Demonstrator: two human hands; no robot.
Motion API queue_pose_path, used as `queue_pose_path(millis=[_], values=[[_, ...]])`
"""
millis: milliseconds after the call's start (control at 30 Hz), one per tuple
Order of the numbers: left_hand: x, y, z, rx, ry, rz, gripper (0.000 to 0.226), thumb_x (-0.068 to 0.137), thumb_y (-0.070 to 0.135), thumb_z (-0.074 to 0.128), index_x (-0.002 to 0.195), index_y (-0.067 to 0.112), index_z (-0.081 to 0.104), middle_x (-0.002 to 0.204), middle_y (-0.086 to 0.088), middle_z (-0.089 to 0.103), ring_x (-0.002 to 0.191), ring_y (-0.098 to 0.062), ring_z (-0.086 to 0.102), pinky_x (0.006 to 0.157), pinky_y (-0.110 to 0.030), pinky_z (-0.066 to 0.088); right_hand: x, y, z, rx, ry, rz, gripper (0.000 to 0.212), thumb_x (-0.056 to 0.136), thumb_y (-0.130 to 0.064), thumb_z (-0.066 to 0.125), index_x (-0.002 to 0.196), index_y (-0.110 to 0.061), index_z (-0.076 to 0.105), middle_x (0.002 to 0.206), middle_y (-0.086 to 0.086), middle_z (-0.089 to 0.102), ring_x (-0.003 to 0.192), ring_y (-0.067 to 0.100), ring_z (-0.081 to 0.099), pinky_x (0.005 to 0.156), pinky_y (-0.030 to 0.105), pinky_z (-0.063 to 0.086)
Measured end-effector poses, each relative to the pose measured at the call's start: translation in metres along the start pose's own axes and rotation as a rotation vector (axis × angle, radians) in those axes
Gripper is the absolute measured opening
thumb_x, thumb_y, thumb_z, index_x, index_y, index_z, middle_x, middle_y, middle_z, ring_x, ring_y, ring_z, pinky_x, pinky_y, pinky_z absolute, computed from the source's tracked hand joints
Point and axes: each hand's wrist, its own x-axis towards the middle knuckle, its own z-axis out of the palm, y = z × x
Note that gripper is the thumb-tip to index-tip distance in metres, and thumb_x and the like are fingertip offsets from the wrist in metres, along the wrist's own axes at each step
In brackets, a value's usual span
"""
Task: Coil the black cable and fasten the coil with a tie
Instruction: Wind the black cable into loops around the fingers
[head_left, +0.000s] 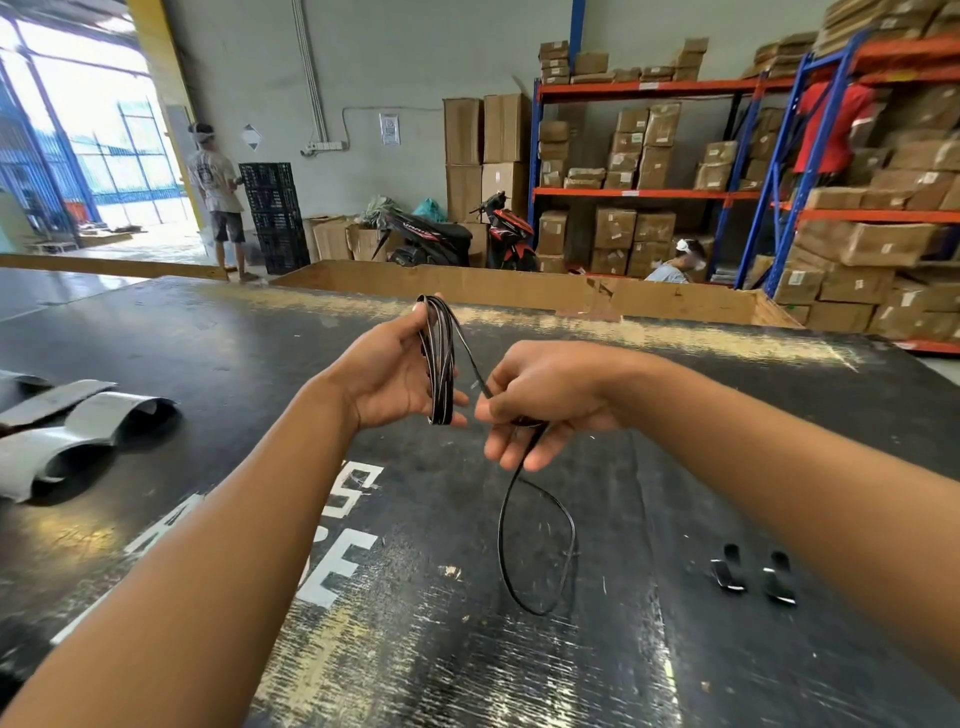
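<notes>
My left hand (387, 371) holds an upright coil of black cable (441, 358) above the dark table (208, 364), with several loops wrapped round the fingers. A strand runs from the top of the coil down to my right hand (545, 402), which pinches it just right of the coil. Below that hand the loose cable tail (537, 545) hangs in a loop onto the table. Two black ties (727, 569) (779, 579) lie flat on the table under my right forearm.
Curved grey sheet pieces (78, 431) lie at the table's left edge. A wooden crate wall (519, 288) stands behind the table. Beyond are shelves of cardboard boxes (649, 171), parked motorbikes (457, 236), black crates (275, 218) and a standing person (218, 192).
</notes>
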Motion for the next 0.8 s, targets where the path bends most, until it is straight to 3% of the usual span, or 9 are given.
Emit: queue_pose_path(millis=[133, 233, 300, 400, 500, 567, 700, 800], values=[[0.004, 0.003, 0.001, -0.031, 0.068, 0.051, 0.054, 0.098, 0.058, 0.029, 0.089, 0.015, 0.061, 0.083, -0.012, 0.058, 0.074, -0.034, 0.069, 0.088, -0.066, 0.044, -0.004, 0.007, 0.01, -0.02, -0.011, -0.014, 0.021, 0.101, -0.028, 0.05, 0.095, -0.01, 0.06, 0.079, 0.005, 0.075, 0.075, 0.016, 0.065, 0.054, 0.028, 0.053], [0.007, 0.006, -0.002, -0.063, 0.082, 0.084, 0.052, 0.099, 0.056, 0.028, 0.095, 0.015, 0.061, 0.076, -0.011, 0.07, 0.091, -0.032, 0.069, 0.095, -0.071, 0.039, -0.005, 0.016, 0.021, -0.08, 0.01, -0.048, 0.027, 0.102, -0.035, 0.044, 0.089, -0.017, 0.06, 0.079, 0.0, 0.076, 0.07, 0.009, 0.063, 0.059, 0.028, 0.036], [0.006, 0.007, -0.002, -0.074, 0.063, 0.096, 0.052, 0.099, 0.056, 0.027, 0.102, 0.014, 0.059, 0.075, -0.011, 0.073, 0.096, -0.031, 0.065, 0.093, -0.071, 0.041, -0.006, 0.022, 0.029, 0.01, 0.034, -0.102, 0.03, 0.103, -0.034, 0.04, 0.088, -0.016, 0.059, 0.076, 0.001, 0.076, 0.069, 0.011, 0.066, 0.06, 0.025, 0.041], [0.004, 0.008, 0.003, -0.099, 0.071, 0.08, 0.056, 0.098, 0.057, 0.028, 0.116, 0.012, 0.055, 0.096, -0.02, 0.065, 0.091, -0.046, 0.068, 0.074, -0.067, 0.053, -0.004, 0.035, 0.046, 0.268, 0.043, -0.183, 0.033, 0.105, -0.032, 0.038, 0.093, -0.011, 0.06, 0.068, 0.007, 0.073, 0.049, 0.014, 0.06, 0.049, 0.018, 0.048], [0.002, 0.011, 0.011, -0.108, 0.062, 0.056, 0.06, 0.097, 0.059, 0.029, 0.126, 0.012, 0.05, 0.129, -0.03, 0.046, 0.106, -0.061, 0.056, 0.073, -0.069, 0.052, 0.004, 0.054, 0.064, 0.406, 0.028, -0.172, 0.034, 0.104, -0.034, 0.038, 0.1, -0.011, 0.063, 0.062, 0.006, 0.069, 0.041, 0.012, 0.051, 0.043, 0.021, 0.045], [0.001, 0.012, 0.017, -0.141, 0.007, 0.051, 0.055, 0.097, 0.059, 0.03, 0.135, 0.024, 0.046, 0.134, -0.032, 0.041, 0.115, -0.063, 0.049, 0.076, -0.072, 0.05, 0.011, 0.068, 0.074, 0.428, 0.013, -0.148, 0.033, 0.104, -0.032, 0.039, 0.105, -0.011, 0.064, 0.064, 0.005, 0.069, 0.043, 0.011, 0.05, 0.047, 0.024, 0.046], [-0.004, 0.013, 0.034, -0.184, -0.136, 0.057, 0.043, 0.097, 0.058, 0.031, 0.129, 0.042, 0.055, 0.141, -0.038, 0.035, 0.114, -0.064, 0.049, 0.078, -0.072, 0.049, 0.027, 0.091, 0.09, 0.43, -0.006, -0.122, 0.031, 0.103, -0.035, 0.041, 0.106, -0.019, 0.067, 0.069, 0.001, 0.07, 0.056, 0.01, 0.059, 0.059, 0.027, 0.045], [-0.012, 0.015, 0.047, -0.213, -0.301, 0.077, 0.042, 0.098, 0.057, 0.031, 0.138, 0.051, 0.044, 0.147, -0.039, 0.027, 0.111, -0.063, 0.053, 0.078, -0.07, 0.05, 0.036, 0.107, 0.099, 0.339, -0.02, -0.072, 0.03, 0.102, -0.037, 0.044, 0.102, -0.02, 0.069, 0.072, 0.002, 0.069, 0.062, 0.014, 0.062, 0.06, 0.029, 0.042]])
